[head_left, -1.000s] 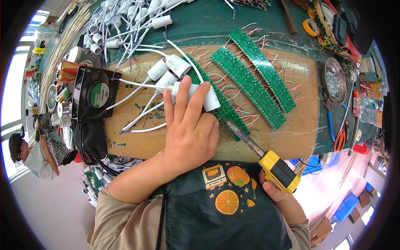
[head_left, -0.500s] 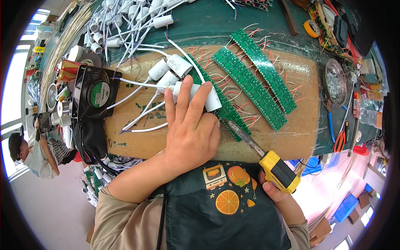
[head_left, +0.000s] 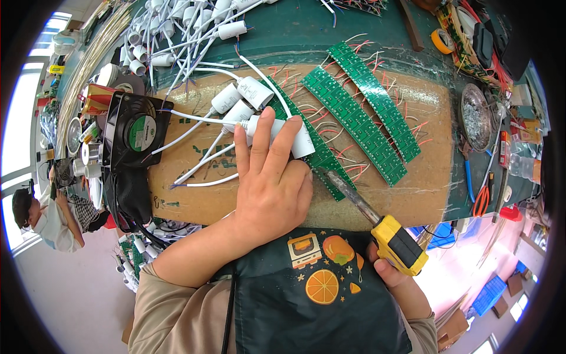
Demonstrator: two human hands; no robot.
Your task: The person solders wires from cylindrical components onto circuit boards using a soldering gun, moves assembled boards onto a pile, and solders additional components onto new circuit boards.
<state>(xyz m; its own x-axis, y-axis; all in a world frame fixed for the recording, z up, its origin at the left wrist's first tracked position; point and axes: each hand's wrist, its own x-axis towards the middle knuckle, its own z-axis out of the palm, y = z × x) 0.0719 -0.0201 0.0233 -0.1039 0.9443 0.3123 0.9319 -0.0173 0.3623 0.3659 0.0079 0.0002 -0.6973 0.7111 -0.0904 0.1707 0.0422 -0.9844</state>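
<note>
My left hand [head_left: 268, 197] lies over a white cylindrical housing [head_left: 302, 141] with a white cable, its outer fingers stretched across it. The index finger is bent, and whatever is under it is hidden. My right hand [head_left: 389, 272] is closed round the yellow and black handle of a soldering iron [head_left: 400, 243]. The metal shaft points up and left, its tip close to the left index finger and the near end of a green circuit board strip [head_left: 324, 158]. Several similar white housings [head_left: 254, 92] with cables sit just beyond the left hand.
Two more green board strips [head_left: 356, 125] with red and white wires lie on the brown board [head_left: 413, 200]. A black fan [head_left: 134, 131] stands left. White housings [head_left: 230, 29] are heaped behind. At right are a metal dish [head_left: 476, 115], blue-handled pliers [head_left: 469, 180] and yellow tape [head_left: 442, 41].
</note>
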